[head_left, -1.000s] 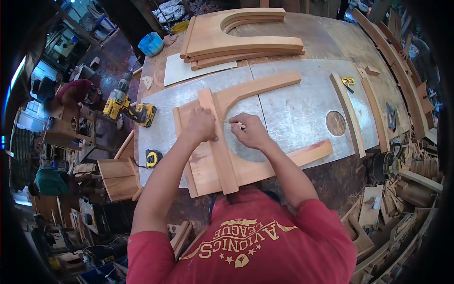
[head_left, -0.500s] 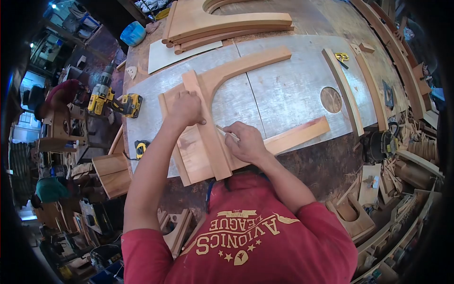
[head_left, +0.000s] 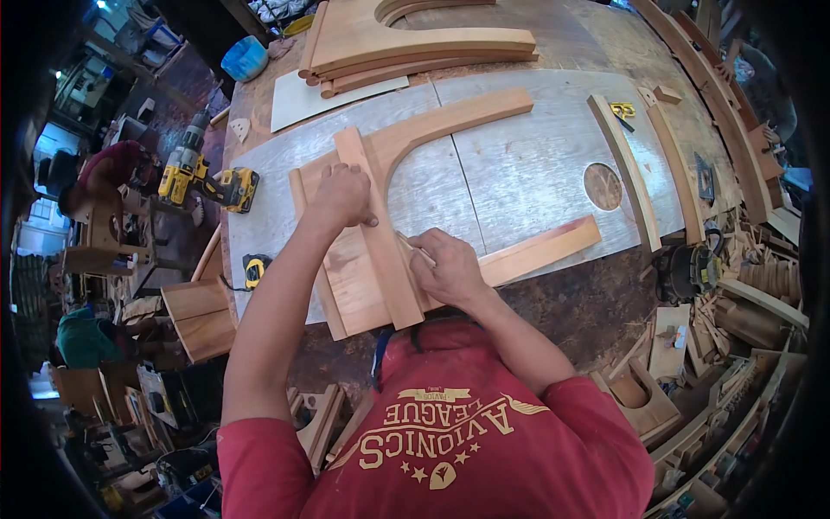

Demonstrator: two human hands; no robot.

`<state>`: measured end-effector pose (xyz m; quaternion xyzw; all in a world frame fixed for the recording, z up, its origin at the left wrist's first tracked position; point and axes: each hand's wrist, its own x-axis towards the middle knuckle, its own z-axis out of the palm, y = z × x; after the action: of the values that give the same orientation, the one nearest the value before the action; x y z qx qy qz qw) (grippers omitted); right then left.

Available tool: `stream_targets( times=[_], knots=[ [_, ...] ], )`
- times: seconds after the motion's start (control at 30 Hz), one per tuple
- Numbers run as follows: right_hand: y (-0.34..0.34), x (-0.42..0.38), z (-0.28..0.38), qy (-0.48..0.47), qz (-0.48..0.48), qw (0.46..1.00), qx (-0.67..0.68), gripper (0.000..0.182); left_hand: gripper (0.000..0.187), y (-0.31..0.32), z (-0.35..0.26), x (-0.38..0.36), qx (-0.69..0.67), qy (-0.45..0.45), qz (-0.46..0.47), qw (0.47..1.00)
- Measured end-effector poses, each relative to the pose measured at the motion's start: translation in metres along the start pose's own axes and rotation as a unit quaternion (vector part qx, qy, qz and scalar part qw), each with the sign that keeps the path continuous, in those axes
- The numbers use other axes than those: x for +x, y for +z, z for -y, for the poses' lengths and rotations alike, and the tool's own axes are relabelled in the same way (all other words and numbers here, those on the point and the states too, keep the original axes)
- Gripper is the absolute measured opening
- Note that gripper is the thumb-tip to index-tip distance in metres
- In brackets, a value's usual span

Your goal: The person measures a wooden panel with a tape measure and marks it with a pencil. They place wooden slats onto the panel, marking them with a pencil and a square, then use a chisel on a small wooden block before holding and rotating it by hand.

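Note:
A straight wooden strip (head_left: 382, 246) lies across a U-shaped wooden frame (head_left: 458, 117) on the worktable. My left hand (head_left: 343, 197) is closed over the strip's upper part, holding it against the frame, with the thumb along its right edge. In my right hand (head_left: 450, 264) is a thin pencil (head_left: 424, 253), pinched between the fingers, its tip close to the strip's right edge. The fingers partly cover the pencil. The frame's other leg (head_left: 545, 249) extends to the right of my right hand.
A yellow cordless drill (head_left: 207, 177) and a tape measure (head_left: 254, 271) sit at the left edge of the table. Stacked curved frames (head_left: 424, 48) lie at the back. Two wooden strips (head_left: 624, 169) are on the right. Another person (head_left: 108, 169) is at far left.
Both hands stay nearly in place, the right still with the pencil at the strip's edge. The view has shifted slightly. A person's arm shows more at the far right.

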<state>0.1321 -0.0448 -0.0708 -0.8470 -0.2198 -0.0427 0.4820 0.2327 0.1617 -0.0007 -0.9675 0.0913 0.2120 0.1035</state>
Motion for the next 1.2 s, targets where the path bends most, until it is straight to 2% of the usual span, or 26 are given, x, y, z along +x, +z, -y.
stream_targets(
  times=[0.2,0.3,0.4,0.53,0.63,0.7,0.8,0.83,0.97,1.07,1.2],
  knots=[
    [-0.005,0.000,-0.001,-0.024,0.030,0.999,0.013,0.020,0.064,0.000,0.002,0.001,-0.009,-0.004,-0.011,1.000],
    [-0.013,-0.005,-0.005,-0.043,0.046,0.998,0.018,0.018,0.077,0.004,0.004,0.002,-0.007,0.013,-0.023,1.000],
    [-0.031,-0.022,0.012,-0.011,0.091,0.996,0.014,0.016,0.075,0.005,0.003,0.002,-0.016,0.007,-0.024,1.000],
    [-0.061,-0.065,0.044,-0.050,0.184,0.981,-0.031,0.016,0.075,-0.003,0.002,-0.001,-0.019,0.003,-0.021,1.000],
    [-0.082,-0.081,0.062,-0.024,0.248,0.968,-0.036,0.014,0.076,-0.002,0.002,-0.002,-0.024,0.002,-0.013,1.000],
    [-0.087,-0.070,0.063,-0.030,0.204,0.978,-0.018,0.015,0.076,0.004,0.004,0.003,-0.021,0.011,-0.008,1.000],
    [-0.080,-0.045,0.051,-0.027,0.156,0.987,-0.035,0.016,0.058,0.004,0.002,0.000,-0.015,0.001,-0.031,0.999],
    [-0.075,-0.037,0.048,-0.025,0.142,0.988,-0.047,0.016,0.057,0.001,0.001,-0.002,-0.016,-0.006,-0.024,1.000],
    [-0.074,-0.016,0.049,0.004,0.276,0.956,-0.097,0.016,0.058,-0.004,-0.002,-0.006,-0.029,-0.012,-0.010,0.999],
    [-0.079,-0.013,0.042,0.013,0.257,0.966,-0.019,0.014,0.060,-0.007,-0.003,-0.006,-0.045,-0.015,-0.004,0.999],
    [-0.092,-0.017,0.035,0.101,0.218,0.962,0.129,0.010,0.063,-0.008,-0.001,-0.006,-0.066,-0.020,0.019,0.997]
  ],
)
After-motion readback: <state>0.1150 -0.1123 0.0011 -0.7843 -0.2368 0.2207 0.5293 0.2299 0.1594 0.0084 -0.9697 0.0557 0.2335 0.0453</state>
